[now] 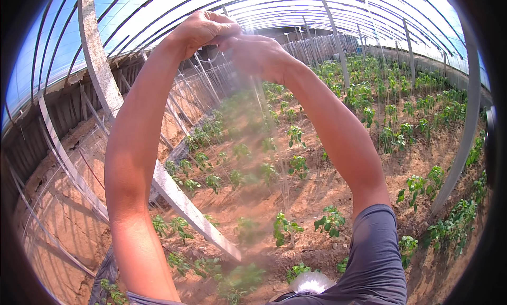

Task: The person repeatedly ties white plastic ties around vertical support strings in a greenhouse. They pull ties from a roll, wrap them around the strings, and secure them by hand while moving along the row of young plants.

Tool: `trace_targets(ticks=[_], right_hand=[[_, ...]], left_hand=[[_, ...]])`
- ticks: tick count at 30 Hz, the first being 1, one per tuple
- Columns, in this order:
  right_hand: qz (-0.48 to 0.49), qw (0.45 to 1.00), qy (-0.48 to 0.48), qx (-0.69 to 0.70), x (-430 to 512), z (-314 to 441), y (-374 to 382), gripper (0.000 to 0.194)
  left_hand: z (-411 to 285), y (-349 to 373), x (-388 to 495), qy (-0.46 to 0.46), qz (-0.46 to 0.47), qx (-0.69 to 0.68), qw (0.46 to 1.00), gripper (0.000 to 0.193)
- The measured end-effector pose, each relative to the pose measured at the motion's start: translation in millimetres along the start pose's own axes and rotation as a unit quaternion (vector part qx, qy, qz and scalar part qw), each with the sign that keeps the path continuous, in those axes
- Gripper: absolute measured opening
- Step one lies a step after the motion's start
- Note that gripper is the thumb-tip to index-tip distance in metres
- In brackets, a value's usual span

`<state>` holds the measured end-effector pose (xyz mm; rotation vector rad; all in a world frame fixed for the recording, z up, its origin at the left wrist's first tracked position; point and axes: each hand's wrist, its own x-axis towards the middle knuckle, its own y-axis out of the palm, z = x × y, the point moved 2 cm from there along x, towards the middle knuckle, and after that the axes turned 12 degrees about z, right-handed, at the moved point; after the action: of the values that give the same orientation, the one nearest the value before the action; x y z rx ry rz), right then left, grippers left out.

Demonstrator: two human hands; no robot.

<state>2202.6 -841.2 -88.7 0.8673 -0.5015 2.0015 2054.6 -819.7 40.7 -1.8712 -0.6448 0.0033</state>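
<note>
Both my arms reach up and forward, and the hands meet near the top middle of the view. The fingers of my left hand (206, 28) are bent together and touch my right hand (255, 53), which is partly blurred by glare. Pale thin strings (282, 174) hang down below the hands towards the young plants; whether the fingers pinch one of them cannot be told. Under the hands stand leafy green plants (295, 135) in rows in brown soil. A white, shiny bundle (311, 282) lies against my body at the bottom edge.
A leaning concrete post (198, 210) crosses behind my left arm. Another post (463, 146) rises at the right. Curved roof ribs (277, 0) span overhead under film. An earthen wall (63, 186) runs along the left, with more posts and wires before it.
</note>
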Motion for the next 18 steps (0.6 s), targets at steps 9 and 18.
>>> trace_targets(ticks=[9, 18], right_hand=[[-0.154, 0.987, 0.005, 0.046, -59.2, -24.0, 5.2, 0.054], [-0.215, 0.972, -0.032, -0.091, -60.8, -30.6, 9.3, 0.041]], left_hand=[[-16.8, 43.7, -43.9, 0.264, -0.348, 0.041, 0.899, 0.017], [10.7, 109.9, -63.3, 0.151, -0.128, -0.407, 0.892, 0.018]])
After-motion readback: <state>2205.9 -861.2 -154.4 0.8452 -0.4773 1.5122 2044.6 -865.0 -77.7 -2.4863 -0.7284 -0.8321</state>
